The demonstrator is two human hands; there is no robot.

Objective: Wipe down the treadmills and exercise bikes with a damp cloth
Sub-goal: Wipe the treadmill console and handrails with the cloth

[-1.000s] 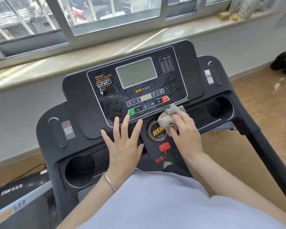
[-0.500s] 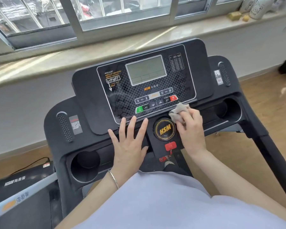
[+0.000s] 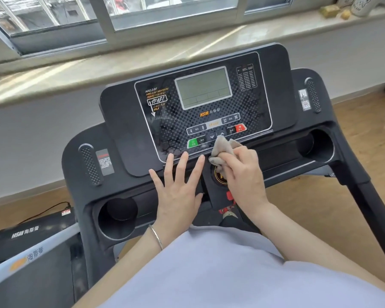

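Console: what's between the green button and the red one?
Head view: a row of dark keys, with the cloth in the right hand overlapping its lower edge.

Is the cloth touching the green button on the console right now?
Apart. In the head view the cloth, gripped by the right hand, sits right of the green button, with a dark button showing between them.

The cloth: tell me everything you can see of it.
The cloth is small, grey-beige, soft fabric, crumpled into a wad. The right hand grips it, fingers curled over its near part; loose folds stick out ahead. It lies against the lower edge of the treadmill console, its tip at the arrow buttons. Dampness cannot be told.
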